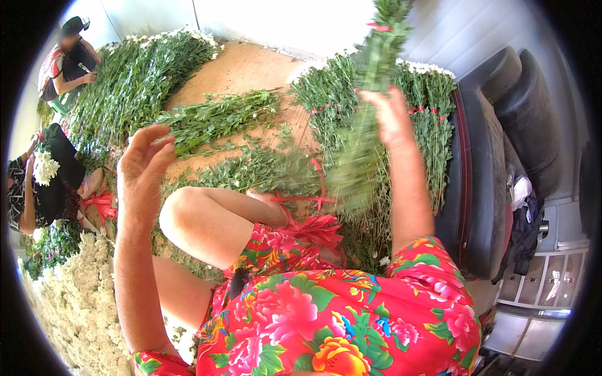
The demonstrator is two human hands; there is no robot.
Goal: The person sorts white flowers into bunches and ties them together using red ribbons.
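My right hand [393,120] is raised at the far right, shut on a long bundle of green leafy flower stems [383,51]. A red tie [379,27] goes round the bundle's upper part. Hand and bundle are motion-blurred, and the bundle's top runs out of view. My left hand [143,162] is up on the left with curved fingers apart and nothing in it. Beyond that hand, loose leafy stems [221,117] lie on the brown floor covering. Tied bunches of white flowers [329,94] lie behind and beside the held bundle.
Red ribbon strips [315,230] lie by my folded legs. A black cushioned seat [479,188] borders the right side. A large stem pile [136,80] lies at the back left near one person [70,61]; another person [42,188] holds white flowers. Cream-white flowers [80,301] fill the lower left.
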